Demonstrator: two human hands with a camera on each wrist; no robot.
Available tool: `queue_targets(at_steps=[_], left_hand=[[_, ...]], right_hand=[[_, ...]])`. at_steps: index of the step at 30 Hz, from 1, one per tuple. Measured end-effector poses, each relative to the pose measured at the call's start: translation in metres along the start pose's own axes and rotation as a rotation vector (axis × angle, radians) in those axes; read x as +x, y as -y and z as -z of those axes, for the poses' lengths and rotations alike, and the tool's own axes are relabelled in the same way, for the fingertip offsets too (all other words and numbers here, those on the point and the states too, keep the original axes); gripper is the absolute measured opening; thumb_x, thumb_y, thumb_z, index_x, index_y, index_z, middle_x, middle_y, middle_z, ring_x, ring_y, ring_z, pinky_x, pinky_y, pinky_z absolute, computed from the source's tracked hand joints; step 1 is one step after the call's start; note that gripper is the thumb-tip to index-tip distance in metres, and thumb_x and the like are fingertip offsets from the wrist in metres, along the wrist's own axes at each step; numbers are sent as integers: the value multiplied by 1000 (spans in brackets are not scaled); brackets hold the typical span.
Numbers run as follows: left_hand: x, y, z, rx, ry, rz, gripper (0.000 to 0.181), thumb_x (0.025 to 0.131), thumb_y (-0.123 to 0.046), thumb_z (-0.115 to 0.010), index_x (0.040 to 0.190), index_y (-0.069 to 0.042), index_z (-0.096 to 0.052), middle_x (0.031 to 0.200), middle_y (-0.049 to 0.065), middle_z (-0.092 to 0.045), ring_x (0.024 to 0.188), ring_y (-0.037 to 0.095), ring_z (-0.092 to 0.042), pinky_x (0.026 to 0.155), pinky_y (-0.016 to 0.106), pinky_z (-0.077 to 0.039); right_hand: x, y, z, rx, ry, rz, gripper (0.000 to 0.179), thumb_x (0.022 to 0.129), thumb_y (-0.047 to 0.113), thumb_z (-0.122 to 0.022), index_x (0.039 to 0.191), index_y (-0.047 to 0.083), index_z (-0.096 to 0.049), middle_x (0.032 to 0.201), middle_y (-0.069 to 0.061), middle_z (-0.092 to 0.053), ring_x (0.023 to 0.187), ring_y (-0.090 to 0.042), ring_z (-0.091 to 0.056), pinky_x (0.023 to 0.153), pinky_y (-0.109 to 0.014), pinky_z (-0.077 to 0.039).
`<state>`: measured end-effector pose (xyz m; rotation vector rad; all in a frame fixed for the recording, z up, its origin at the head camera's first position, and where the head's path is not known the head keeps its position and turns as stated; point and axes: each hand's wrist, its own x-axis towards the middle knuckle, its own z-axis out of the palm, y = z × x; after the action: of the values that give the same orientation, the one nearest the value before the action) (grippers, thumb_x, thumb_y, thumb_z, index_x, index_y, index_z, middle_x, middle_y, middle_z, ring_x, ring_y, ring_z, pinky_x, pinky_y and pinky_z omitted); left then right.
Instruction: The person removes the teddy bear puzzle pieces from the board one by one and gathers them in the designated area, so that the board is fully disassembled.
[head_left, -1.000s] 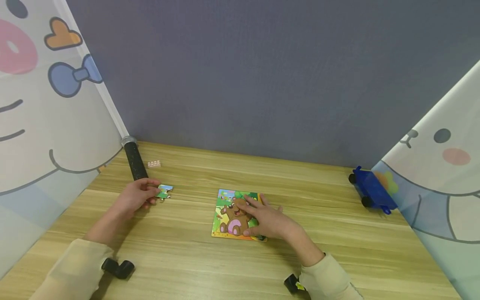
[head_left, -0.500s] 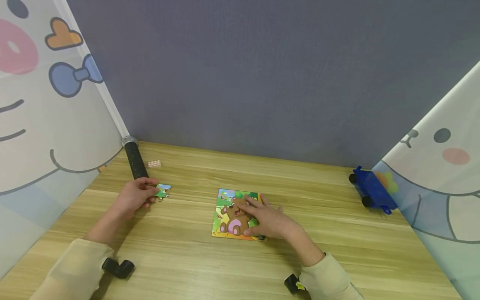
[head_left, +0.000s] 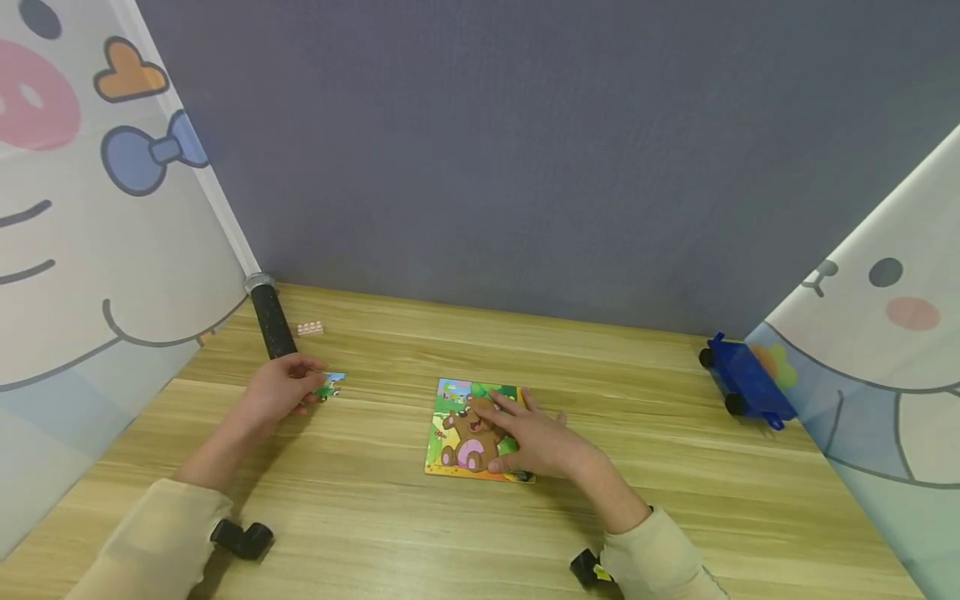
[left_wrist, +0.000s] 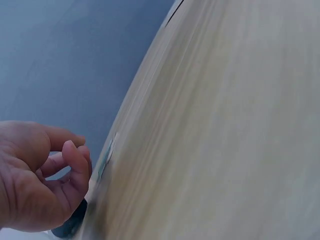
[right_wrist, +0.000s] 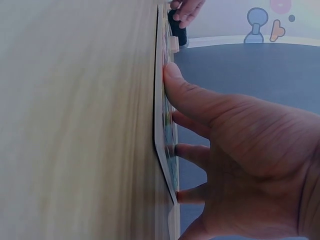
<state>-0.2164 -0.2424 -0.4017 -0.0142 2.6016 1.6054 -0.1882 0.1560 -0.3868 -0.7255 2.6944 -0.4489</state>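
A bear jigsaw puzzle (head_left: 467, 446) lies face up on the wood-grain table, its right part covered by my right hand (head_left: 538, 437). In the right wrist view, the spread fingertips and thumb of that hand rest on the puzzle's (right_wrist: 167, 135) surface. Off to the left, my left hand (head_left: 279, 387) hovers low with loosely bent fingers. Its fingertips overlap a small green and blue jigsaw piece (head_left: 332, 387), hiding part of it. Seen from the left wrist, the piece (left_wrist: 105, 161) lies flat on the table just beyond those fingertips, with nothing pinched between thumb and fingers.
A black rod with a silver-grey end (head_left: 272, 321) lies beside the left hand, with a pink toy brick (head_left: 310, 328) near it. A blue toy cart (head_left: 748, 382) stands at the far right. A dark panel (head_left: 495, 167) closes the back; cartoon-printed sheets flank both sides.
The left hand draws the jigsaw piece slightly left, then shifts right and covers more of it; the piece ends slightly right again. The right hand and the puzzle keep their places.
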Motion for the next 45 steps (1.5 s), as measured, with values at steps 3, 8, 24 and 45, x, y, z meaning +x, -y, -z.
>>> queue_targets(at_steps=[3, 8, 24, 45], left_hand=[[-1, -8, -6, 10, 28, -42, 34, 103, -13, -59, 128, 10, -56, 101, 18, -61, 75, 19, -60, 58, 29, -54], [-2, -22, -21, 6, 66, -100, 30, 102, -11, -60, 125, 9, -58, 96, 19, -62, 72, 22, -61, 54, 30, -52], [-4, -59, -72, 19, 164, -163, 25, 100, -10, -63, 121, 3, -64, 110, 14, -61, 72, 29, -61, 53, 33, -52], [10, -72, -142, -128, 341, -134, 25, 99, -9, -63, 122, 1, -62, 100, 14, -61, 76, 26, -65, 61, 37, -58]], right_hand=[[-1, 0, 0, 13, -7, 4, 85, 88, 45, -77, 159, 42, -29, 168, 3, -18, 150, -46, -2, 93, -89, -10], [-2, -1, 2, 47, -25, 22, 85, 88, 46, -76, 159, 39, -31, 168, -2, -15, 150, -48, -1, 93, -89, -13], [-10, -6, 10, -52, 89, -211, 104, 83, 65, -71, 164, 28, -16, 170, -1, 2, 150, -46, 2, 95, -89, -12], [-7, -7, 3, -64, 85, -210, 107, 81, 64, -74, 163, 28, -17, 170, -1, 1, 150, -47, 1, 93, -89, -15]])
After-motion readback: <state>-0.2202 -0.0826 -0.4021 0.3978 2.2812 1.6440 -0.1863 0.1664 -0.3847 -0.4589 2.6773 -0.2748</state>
